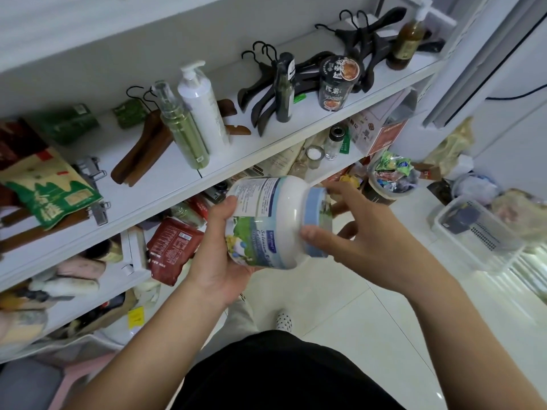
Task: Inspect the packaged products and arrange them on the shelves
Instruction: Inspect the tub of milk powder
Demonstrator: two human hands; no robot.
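White shelves run along your left above a pale tiled floor, and you stand facing them with a jar held in front of you, clear of the shelf edge and level with the gap between the upper and lower boards.

The jar is white with a blue lid and lies on its side, lid pointing right. Your left hand cups its base end from below, fingers curled under the printed label and thumb pressed over the top. Your right hand grips the lid end: the thumb sits on the near side at the lid's rim and the fingers spread round the far side, only partly curled.

On the upper shelf a white pump bottle and a green spray bottle stand just beside each other. Black hangers lie behind a dark noodle cup, and a brown bottle stands at the far end. A green and tan bag lies flat at the near end, partly over the shelf edge.

On the lower shelf, left of the jar, a red pouch leans among other packets.

On the floor to your right sit a round tub full of wrapped packets and a clear box.
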